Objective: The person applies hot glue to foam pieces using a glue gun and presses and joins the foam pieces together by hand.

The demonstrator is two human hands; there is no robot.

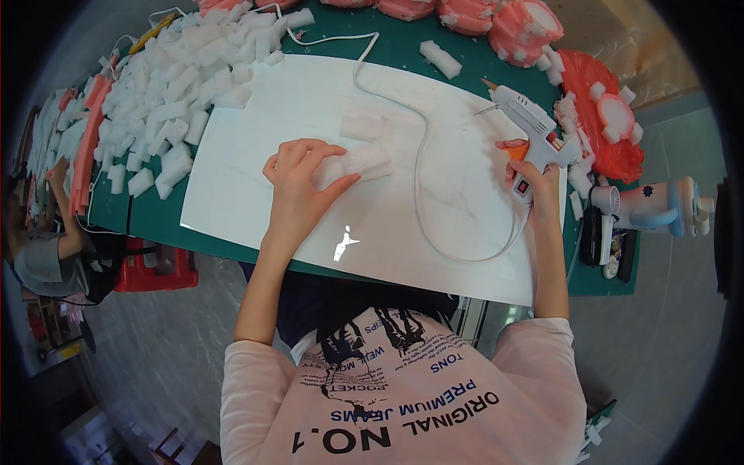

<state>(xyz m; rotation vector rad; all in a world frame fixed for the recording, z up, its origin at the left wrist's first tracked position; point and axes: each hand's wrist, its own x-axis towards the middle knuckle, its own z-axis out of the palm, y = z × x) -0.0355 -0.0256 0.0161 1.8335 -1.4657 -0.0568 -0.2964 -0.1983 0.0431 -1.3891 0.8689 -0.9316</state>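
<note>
My right hand grips a white hot glue gun with an orange trigger, held over the right side of a glossy white board. Its nozzle points up and to the left. At the board's middle, the thumb and fingers of my left hand pinch a white foam piece. Just beyond it lies another white foam piece, and I cannot tell whether the two touch. A white cord runs from the glue gun in a loop across the board.
White foam blocks are heaped at the far left beside long pink strips. Pink rounded foam-trimmed objects line the back. A red plastic bag, a light-blue tumbler and small dark items stand at the right. Another person sits far left.
</note>
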